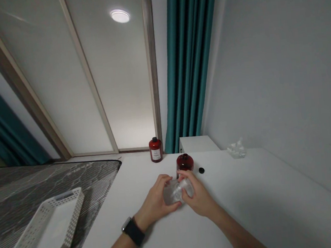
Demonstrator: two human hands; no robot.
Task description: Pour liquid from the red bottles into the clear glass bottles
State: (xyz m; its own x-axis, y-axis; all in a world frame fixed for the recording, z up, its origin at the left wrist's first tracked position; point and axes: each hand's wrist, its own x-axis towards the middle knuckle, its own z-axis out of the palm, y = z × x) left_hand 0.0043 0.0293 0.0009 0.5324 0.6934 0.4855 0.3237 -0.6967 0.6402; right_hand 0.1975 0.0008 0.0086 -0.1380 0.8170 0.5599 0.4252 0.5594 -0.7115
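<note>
Low over the white table (pixel 154 239), both my hands are closed around a clear, see-through container (pixel 172 194). My left hand (pixel 158 197), with a black-banded watch at the wrist, grips its left side. On its right side are the bent fingers of my right hand (pixel 198 195); they cover part of it, so its exact shape is hard to make out. Just behind the hands stands a dark red bottle (pixel 185 161) with its neck uncapped, partly hidden by my right fingers. A small black cap (pixel 201 170) lies to the right of that bottle.
Another red bottle (pixel 155 150), black-capped and white-labelled, stands at the table's far edge. Crumpled clear plastic (pixel 237 149) lies far right near the wall. A white perforated basket (pixel 72 195) sits left on a grey striped surface (pixel 99 172). Behind the table is a white cabinet (pixel 198 144).
</note>
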